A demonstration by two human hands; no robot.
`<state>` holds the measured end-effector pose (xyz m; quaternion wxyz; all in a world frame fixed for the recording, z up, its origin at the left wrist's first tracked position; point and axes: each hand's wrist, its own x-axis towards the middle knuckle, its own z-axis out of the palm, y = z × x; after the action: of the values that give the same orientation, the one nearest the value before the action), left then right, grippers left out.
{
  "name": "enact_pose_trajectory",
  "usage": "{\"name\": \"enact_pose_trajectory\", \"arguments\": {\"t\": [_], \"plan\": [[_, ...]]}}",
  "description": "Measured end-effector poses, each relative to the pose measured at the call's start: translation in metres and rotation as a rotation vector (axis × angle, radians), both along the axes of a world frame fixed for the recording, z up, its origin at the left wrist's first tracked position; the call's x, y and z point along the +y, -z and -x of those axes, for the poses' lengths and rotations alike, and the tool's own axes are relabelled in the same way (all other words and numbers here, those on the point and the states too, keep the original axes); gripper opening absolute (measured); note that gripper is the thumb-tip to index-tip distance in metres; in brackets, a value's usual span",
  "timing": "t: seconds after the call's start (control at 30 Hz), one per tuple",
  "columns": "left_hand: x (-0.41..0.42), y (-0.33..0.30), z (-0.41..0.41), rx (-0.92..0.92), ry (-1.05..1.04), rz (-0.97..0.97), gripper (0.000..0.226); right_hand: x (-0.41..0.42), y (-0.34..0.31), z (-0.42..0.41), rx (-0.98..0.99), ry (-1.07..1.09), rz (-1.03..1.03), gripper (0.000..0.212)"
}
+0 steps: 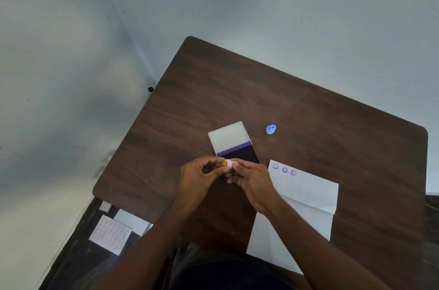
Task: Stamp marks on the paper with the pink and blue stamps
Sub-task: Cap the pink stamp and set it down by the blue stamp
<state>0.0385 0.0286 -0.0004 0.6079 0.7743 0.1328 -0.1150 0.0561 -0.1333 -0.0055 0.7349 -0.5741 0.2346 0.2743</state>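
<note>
Both hands meet over the brown table [297, 109], just in front of the open ink pad [234, 144]. Between the fingertips of my left hand [202, 175] and my right hand [251, 181] sits the pink stamp [227, 163], its yellow smiley face turned to the left. The blue stamp [270, 129] stands alone on the table, beyond and to the right of the pad. To the right of my right hand lies the white paper [306, 197], with three purple smiley marks along its far edge. My right forearm covers part of the paper.
The ink pad's white lid is flipped open on the far side. Off the table's near-left corner, lower down, lie a sheet covered in pink marks [110, 234] and other white sheets [133, 220]. A grey wall runs behind the table.
</note>
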Motion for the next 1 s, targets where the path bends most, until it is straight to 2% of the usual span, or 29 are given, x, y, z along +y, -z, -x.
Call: {"name": "enact_pose_trajectory", "arguments": {"t": [0.33, 0.63, 0.77, 1.0], "plan": [[-0.006, 0.002, -0.006, -0.016, 0.026, -0.132, 0.037, -0.007, 0.0, 0.0, 0.073, 0.102, -0.124, 0.017], [-0.031, 0.005, -0.028, -0.009, 0.11, -0.198, 0.021, -0.038, 0.003, -0.015, 0.084, 0.297, -0.033, 0.015], [-0.053, 0.01, -0.041, -0.009, 0.128, -0.238, 0.019, -0.052, 0.002, -0.023, 0.059, 0.356, 0.121, 0.021], [-0.085, 0.023, -0.068, 0.075, 0.242, -0.396, 0.025, -0.074, 0.011, -0.043, -0.105, 0.307, 0.636, 0.015]]}}
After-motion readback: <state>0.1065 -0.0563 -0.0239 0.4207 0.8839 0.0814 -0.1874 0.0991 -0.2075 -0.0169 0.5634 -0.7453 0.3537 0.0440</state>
